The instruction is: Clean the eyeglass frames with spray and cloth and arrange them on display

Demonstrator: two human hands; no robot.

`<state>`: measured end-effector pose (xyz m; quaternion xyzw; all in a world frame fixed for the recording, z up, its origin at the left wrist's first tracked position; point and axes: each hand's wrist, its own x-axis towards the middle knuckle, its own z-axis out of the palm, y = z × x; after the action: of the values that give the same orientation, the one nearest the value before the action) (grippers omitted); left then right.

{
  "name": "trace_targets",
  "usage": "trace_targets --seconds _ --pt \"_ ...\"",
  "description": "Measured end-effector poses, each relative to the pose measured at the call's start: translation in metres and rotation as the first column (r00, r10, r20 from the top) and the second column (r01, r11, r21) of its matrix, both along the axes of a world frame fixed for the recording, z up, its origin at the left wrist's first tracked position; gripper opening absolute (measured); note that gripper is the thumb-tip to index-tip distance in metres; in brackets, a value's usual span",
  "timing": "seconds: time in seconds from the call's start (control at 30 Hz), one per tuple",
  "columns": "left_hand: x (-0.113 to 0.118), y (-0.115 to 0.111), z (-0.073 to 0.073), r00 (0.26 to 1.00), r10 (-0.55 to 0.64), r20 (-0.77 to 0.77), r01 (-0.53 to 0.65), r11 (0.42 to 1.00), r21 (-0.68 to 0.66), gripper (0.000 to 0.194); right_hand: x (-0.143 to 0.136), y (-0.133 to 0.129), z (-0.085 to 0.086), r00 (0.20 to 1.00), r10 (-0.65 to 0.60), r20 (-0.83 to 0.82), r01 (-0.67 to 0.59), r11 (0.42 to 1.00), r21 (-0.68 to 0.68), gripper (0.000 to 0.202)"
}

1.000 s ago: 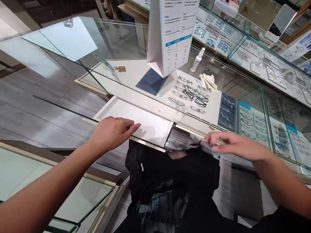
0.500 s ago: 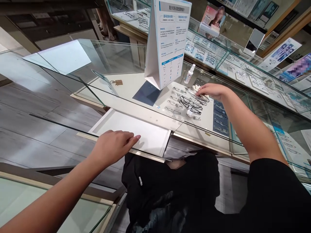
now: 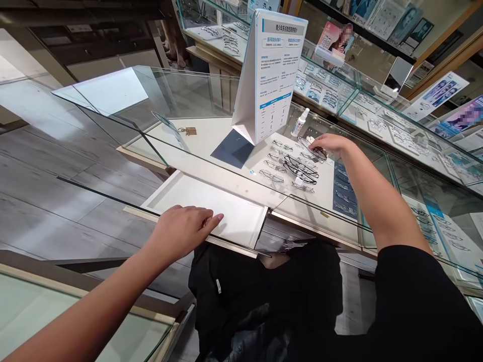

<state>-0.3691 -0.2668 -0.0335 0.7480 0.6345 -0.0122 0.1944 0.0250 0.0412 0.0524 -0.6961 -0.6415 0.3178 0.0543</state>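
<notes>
My right hand is closed on a pair of dark-framed glasses at the back of the counter top, with its fingertips pinched at the frame. A small pale cloth shows beside the fingertips. More glasses lie in front of that hand, on and under the glass, the darkest pairs grouped together. My left hand rests at the front edge of the open white drawer; its thumb points right, its fingers are bent over, and what they grip is hidden.
Behind the glasses stand a white spray bottle and a tall folded sign. A brown tag lies further left. Glass display cases with more eyewear run along the back right.
The glasses at my right hand now sit tilted up in its fingers, and less of the pale cloth shows. The whole view has shifted slightly; my left hand stays at the drawer.
</notes>
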Motion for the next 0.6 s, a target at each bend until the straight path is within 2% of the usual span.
trace_targets --seconds 0.13,0.3,0.5,0.6 --pt "0.001 0.0 0.001 1.0 -0.006 -0.017 0.006 1.0 0.01 0.063 0.002 0.0 -0.005 0.99 0.085 0.117 -0.084 0.996 -0.012 0.023" --pt "0.001 0.0 -0.001 1.0 -0.013 -0.024 0.014 0.999 0.034 0.063 -0.007 -0.022 -0.01 0.945 0.21 0.252 -0.223 0.974 0.026 0.035" --pt "0.001 0.001 -0.003 0.999 0.019 -0.029 -0.019 1.0 0.001 0.064 -0.013 -0.038 -0.012 0.867 0.258 0.426 -0.295 0.955 0.023 0.02" --pt "0.002 0.001 -0.003 0.999 0.018 -0.035 -0.018 1.0 -0.013 0.063 -0.011 -0.038 -0.013 0.857 0.267 0.44 -0.313 0.949 0.033 0.015"
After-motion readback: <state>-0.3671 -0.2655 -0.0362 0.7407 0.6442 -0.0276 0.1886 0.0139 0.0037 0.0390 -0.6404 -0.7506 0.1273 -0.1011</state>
